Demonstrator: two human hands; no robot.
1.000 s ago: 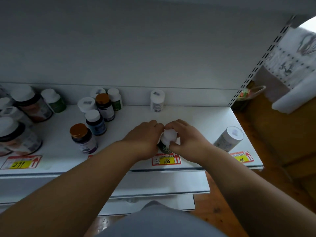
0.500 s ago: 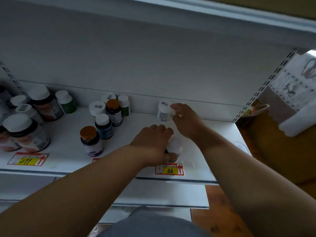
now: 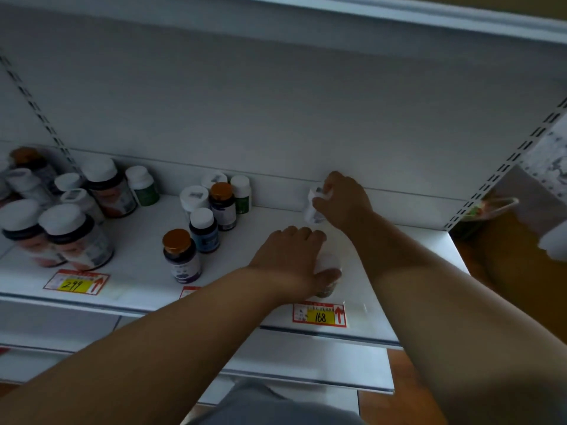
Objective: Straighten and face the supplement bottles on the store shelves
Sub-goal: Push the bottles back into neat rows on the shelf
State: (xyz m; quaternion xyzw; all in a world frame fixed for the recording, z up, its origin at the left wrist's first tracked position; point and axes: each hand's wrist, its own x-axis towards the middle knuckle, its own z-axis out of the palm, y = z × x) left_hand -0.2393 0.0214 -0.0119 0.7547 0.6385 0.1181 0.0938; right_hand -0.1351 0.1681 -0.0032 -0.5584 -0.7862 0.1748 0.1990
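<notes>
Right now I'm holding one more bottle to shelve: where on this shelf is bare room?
Bare shelf lies between the orange-capped bottle cluster and the right hand, and right of the right forearm toward the shelf end. The left end is crowded with large jars.

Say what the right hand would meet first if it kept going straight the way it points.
The right hand already grips a white bottle at the back of the shelf. Straight on, bottle and fingers would likely meet the back panel just behind; the depth of that gap is unclear.
</notes>
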